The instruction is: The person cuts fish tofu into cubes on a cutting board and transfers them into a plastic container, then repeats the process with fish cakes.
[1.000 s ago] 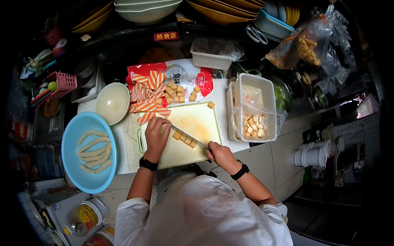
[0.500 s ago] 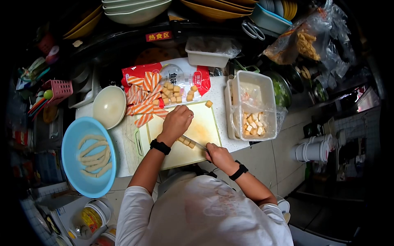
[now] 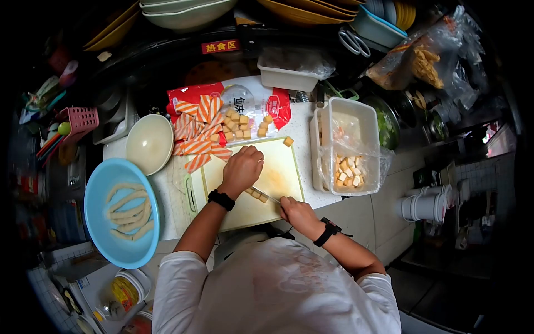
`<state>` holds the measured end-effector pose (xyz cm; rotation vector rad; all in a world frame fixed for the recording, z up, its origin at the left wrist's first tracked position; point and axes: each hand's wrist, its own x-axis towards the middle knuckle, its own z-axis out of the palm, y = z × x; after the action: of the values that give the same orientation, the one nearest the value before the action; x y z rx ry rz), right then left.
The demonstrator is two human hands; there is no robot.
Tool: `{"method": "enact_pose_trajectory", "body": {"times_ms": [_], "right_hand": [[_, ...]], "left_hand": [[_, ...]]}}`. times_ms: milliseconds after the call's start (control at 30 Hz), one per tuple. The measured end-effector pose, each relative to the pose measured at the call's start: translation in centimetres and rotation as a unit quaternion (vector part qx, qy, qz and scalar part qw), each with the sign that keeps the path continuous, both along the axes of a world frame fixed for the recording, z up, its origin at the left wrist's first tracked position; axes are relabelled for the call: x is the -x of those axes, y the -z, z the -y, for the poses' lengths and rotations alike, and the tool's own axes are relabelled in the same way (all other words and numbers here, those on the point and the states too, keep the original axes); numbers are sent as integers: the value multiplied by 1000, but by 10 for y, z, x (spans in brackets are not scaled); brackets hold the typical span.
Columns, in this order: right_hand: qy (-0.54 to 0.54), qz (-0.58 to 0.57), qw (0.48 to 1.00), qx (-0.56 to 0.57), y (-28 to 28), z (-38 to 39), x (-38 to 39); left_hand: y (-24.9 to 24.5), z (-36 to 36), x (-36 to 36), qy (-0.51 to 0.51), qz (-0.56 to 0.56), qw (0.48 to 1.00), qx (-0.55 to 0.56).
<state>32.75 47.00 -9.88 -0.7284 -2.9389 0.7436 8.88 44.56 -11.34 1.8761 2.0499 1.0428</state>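
Observation:
My right hand [image 3: 299, 214] is closed round the handle of a knife [image 3: 271, 197], whose blade runs leftward over the white cutting board [image 3: 281, 164]. Along the blade, on the near side, lies a short row of tan tofu-like cubes [image 3: 258, 196]. With curled fingers, my left hand [image 3: 243, 171] rests on the board past the blade's far side; whatever is under those fingers is hidden. Beyond the board, more cubes [image 3: 237, 125] and orange-and-white striped pieces [image 3: 199, 129] sit on a red and white bag [image 3: 253, 92]. A single cube [image 3: 288, 141] lies at the board's far right corner.
To the right stands a clear plastic tub [image 3: 371, 150] with cut cubes inside. A blue basin [image 3: 92, 217] holding pale long strips is at the left, beside a cream bowl [image 3: 150, 142]. Behind are a white container [image 3: 286, 79], stacked bowls [image 3: 189, 15] and scissors [image 3: 354, 42].
The whole view has shifted slightly. My left hand stays curled on the board and my right hand keeps hold of the knife, with little visible movement.

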Motion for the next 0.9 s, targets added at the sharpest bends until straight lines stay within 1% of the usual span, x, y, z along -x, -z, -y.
{"method": "enact_pose_trajectory", "body": {"times_ms": [233, 333, 467, 567, 667, 700, 767, 867, 900], "right_hand": [[-16, 49, 999, -5, -3, -2, 11], [-36, 58, 998, 4, 6, -10, 14], [-21, 43, 999, 20, 17, -13, 9], [-11, 39, 999, 22, 13, -16, 10], [-2, 17, 1000, 21, 17, -16, 7], [-1, 3, 1000, 21, 19, -15, 4], [12, -18, 999, 25, 24, -11, -1], [35, -36, 999, 20, 25, -11, -3], [39, -37, 998, 15, 22, -11, -3]], "left_hand": [[15, 0, 12, -4, 15, 1000, 6], [25, 2, 12, -5, 16, 1000, 15], [24, -5, 11, -19, -10, 999, 25], [15, -7, 10, -5, 26, 999, -28], [3, 5, 18, -85, 118, 977, -157], [0, 17, 19, -132, 153, 964, -172], [-9, 46, 16, -184, 174, 948, -193], [19, 86, 4, -175, 91, 977, -84], [26, 95, -1, -162, 91, 980, -73]]}}
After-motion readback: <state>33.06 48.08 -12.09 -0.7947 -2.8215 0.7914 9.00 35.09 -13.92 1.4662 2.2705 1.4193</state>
